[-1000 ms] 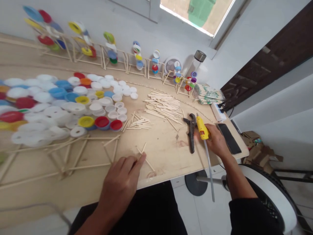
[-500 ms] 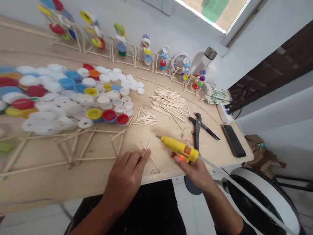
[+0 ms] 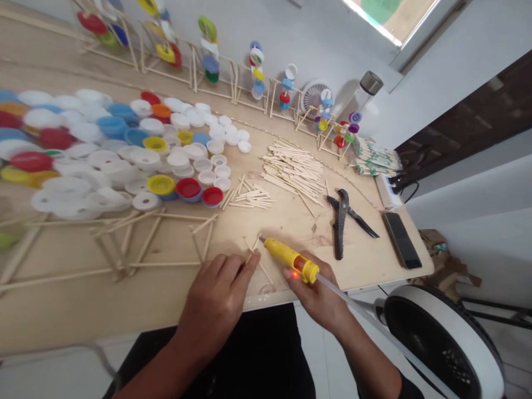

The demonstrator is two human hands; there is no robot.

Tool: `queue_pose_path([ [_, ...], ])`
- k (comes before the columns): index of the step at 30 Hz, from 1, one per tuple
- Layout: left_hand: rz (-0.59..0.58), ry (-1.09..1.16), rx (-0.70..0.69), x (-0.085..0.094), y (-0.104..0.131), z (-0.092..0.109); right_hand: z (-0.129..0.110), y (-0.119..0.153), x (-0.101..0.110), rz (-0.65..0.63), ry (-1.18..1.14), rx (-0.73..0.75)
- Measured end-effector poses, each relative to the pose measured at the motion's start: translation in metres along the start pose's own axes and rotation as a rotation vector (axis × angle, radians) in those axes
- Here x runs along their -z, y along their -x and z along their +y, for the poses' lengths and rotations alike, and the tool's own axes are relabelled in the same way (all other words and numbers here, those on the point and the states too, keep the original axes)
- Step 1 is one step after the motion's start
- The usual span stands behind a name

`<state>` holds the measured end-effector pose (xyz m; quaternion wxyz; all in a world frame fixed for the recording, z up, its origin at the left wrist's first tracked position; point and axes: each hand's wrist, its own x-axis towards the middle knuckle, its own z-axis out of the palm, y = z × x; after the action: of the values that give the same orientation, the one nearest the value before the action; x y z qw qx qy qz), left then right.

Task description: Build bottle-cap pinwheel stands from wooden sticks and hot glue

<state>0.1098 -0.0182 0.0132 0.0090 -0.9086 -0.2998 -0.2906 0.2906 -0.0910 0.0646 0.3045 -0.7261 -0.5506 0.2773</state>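
Bright daylight from window (image 3: 380,11), top right; soft shadows; left edge stretched, blurred.

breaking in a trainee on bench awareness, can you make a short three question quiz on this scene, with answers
1. True or false: the right hand holds a yellow plastic glue gun, its nozzle close to the crossed thin wooden sticks at the left hand.

2. Which item lies between the pile of long pale sticks and the flat black phone?
a) orange scissors
b) a black two-handled hand tool
c) a roll of clear tape

3. Fill in: the small round white fan by the wall stands beside a clear ____ with a metallic lid.

Key: 1 true; 2 b; 3 bottle
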Motion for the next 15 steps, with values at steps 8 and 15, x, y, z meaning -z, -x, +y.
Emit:
queue_pose_path([
  [8,0.004,0.004,0.003,-0.0001,0.0006,-0.0008,-0.0024,-0.0029,-0.0005,0.013,0.045,0.006],
  [15,0.002,0.022,-0.005,0.0014,-0.0008,-0.0005,0.0005,-0.0033,-0.0020,-0.006,0.038,-0.013],
])
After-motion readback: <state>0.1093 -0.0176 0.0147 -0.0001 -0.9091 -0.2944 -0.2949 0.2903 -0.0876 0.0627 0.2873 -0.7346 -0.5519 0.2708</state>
